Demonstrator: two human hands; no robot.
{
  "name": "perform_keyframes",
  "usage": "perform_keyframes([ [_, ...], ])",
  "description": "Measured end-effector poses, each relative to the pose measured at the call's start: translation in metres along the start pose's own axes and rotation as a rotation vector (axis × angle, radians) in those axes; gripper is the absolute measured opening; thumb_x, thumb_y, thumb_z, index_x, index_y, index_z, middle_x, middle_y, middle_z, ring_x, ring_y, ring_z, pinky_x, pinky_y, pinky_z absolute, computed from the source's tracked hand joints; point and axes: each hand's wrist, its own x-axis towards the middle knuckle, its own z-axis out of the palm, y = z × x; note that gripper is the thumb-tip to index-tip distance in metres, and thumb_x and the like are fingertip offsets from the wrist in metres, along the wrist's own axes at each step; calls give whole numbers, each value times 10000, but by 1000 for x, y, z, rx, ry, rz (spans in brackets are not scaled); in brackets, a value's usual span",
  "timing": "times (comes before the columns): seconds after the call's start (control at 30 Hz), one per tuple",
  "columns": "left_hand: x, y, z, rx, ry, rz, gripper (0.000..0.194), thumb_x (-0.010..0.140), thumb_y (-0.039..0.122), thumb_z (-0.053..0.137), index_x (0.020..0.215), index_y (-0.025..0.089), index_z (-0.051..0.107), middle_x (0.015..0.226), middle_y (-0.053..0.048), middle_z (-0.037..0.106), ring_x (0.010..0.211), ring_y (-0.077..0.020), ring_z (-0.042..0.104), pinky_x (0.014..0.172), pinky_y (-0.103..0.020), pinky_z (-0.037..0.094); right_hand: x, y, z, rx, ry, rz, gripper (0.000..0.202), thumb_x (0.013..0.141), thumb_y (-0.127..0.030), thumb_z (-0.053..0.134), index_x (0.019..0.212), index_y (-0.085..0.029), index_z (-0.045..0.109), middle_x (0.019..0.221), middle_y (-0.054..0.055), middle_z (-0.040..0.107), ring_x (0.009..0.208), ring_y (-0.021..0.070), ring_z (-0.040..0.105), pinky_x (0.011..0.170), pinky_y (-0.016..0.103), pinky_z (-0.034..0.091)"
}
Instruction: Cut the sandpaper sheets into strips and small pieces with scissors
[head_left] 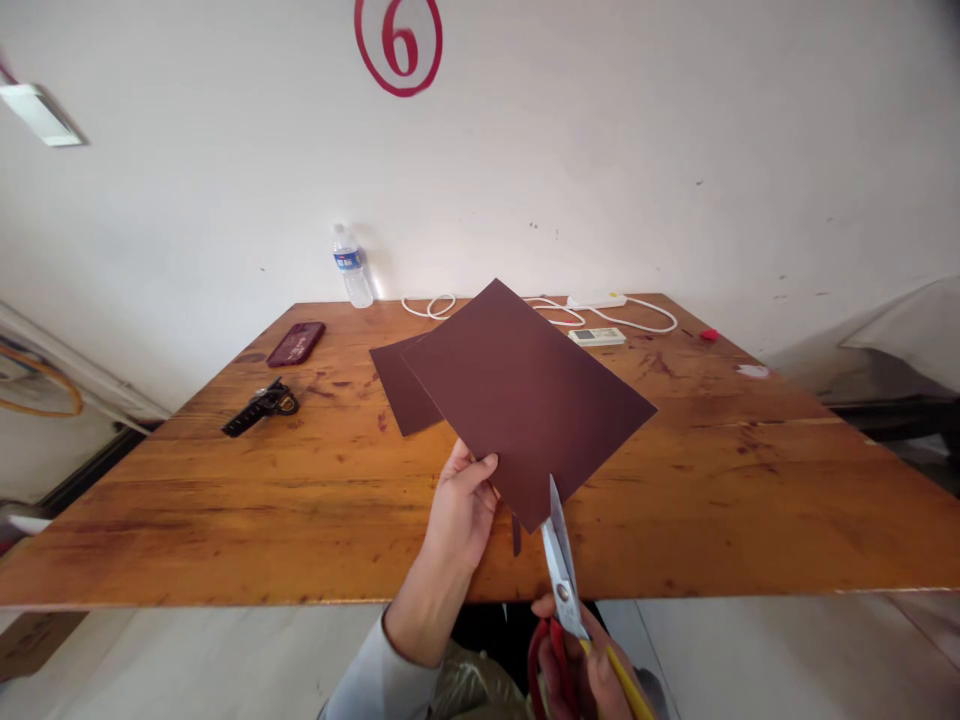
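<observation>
A dark brown square sheet is tilted up over the table, its lower left edge pinched by my left hand, thumb on top. My right hand holds scissors with one red and one yellow handle. The slightly parted blades meet the sheet near its bottom corner, one blade showing over its face. Behind the held sheet, a second brown sheet lies on the table. A narrow dark strip shows just below the held sheet, beside my left hand.
On the wooden table are a dark red phone and a black strap-like item at left. A water bottle, white cable, power strip, white remote-like device and red scrap sit toward the wall.
</observation>
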Motion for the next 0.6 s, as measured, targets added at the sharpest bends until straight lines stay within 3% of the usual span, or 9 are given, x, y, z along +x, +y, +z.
perform_keyframes([
  [0.3, 0, 0, 0, -4, -2, -3, 324, 682, 108, 743, 989, 214, 730, 1041, -41, 765, 975, -224, 689, 911, -358, 528, 3, 1, 2, -35, 29, -6, 634, 582, -810, 705, 941, -287, 676, 641, -8, 522, 543, 247, 565, 556, 436, 535],
  [0.6, -3, -1, 3, 2, -24, 15, 315, 718, 118, 750, 1014, 223, 723, 1027, -30, 769, 957, -210, 696, 897, -345, 531, 5, -5, 0, -120, -31, -25, 711, 582, -871, 627, 957, -271, 689, 625, -3, 524, 542, 270, 604, 549, 466, 538],
])
